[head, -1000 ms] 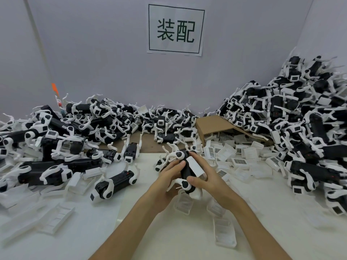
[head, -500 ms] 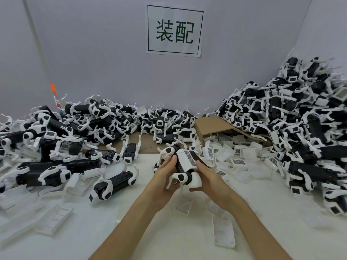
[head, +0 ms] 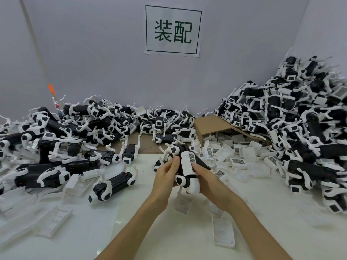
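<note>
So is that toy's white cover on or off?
On: the white cover lies against the black toy, held by the left hand and right hand. Clicked shut? Cannot tell.

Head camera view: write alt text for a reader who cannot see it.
The left hand and right hand hold a black-and-white toy robot dog over a white table, the right thumb on its barcoded white panel. A left heap and a right heap of like toys flank them; loose white covers lie by a cardboard box.
</note>
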Action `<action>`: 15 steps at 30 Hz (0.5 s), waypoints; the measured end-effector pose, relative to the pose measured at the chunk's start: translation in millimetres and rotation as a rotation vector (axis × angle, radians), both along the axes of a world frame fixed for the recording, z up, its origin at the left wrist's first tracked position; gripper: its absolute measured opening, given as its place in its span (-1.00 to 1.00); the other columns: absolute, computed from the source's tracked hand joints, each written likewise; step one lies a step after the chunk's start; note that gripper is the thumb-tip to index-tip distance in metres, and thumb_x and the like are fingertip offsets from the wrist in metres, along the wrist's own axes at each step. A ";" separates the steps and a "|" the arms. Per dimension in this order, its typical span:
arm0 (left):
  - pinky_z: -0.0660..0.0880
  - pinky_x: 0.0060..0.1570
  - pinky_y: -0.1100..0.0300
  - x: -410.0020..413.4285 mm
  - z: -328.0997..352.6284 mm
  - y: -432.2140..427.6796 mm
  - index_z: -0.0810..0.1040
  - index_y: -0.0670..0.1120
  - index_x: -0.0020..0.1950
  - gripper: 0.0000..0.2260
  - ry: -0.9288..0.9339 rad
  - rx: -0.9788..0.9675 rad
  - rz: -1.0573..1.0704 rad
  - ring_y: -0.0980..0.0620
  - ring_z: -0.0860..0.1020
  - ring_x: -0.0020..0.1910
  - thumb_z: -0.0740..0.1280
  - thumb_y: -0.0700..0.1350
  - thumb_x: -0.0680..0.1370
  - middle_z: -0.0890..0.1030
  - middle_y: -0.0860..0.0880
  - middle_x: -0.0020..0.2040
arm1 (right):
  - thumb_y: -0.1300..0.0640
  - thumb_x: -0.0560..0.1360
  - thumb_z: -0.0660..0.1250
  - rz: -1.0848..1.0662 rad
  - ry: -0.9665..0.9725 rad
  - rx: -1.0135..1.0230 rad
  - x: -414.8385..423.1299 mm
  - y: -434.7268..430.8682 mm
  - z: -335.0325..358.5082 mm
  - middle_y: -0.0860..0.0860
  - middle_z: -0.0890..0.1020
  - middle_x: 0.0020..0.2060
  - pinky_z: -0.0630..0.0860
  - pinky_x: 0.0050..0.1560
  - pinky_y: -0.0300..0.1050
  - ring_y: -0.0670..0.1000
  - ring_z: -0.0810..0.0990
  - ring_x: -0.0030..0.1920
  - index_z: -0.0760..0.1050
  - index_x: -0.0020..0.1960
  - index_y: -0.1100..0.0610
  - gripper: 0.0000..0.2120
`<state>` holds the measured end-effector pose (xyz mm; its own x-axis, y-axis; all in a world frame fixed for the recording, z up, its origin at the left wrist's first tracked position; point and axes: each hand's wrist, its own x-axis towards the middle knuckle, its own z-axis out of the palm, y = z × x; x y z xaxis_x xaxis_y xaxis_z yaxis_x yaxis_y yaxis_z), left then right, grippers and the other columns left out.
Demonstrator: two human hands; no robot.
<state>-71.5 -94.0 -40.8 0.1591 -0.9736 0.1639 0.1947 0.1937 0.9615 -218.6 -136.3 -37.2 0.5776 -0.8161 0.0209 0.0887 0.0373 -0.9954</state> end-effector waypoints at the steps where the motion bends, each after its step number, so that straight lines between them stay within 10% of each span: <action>1: 0.63 -0.04 0.14 -0.3 0.5 0.7 0.72 0.19 0.00 -0.70 -0.013 -0.010 -0.003 0.02 0.70 0.02 0.25 0.25 0.49 0.74 0.01 0.01 | -0.17 0.53 0.23 0.003 0.004 -0.006 0.0 -0.4 -0.7 0.13 0.63 0.25 0.40 0.40 0.25 0.20 0.56 0.31 0.50 0.37 0.04 -0.51; 15: 0.60 0.03 0.22 3.1 1.3 2.8 0.60 0.03 0.27 -0.64 -0.053 -0.054 -0.086 0.07 0.65 0.18 0.44 0.02 0.47 0.69 0.06 0.17 | -0.30 0.49 0.19 -0.044 0.103 -0.055 0.8 -2.1 0.3 0.06 0.70 0.14 0.47 0.36 0.20 0.11 0.64 0.22 0.59 0.23 -0.05 -0.52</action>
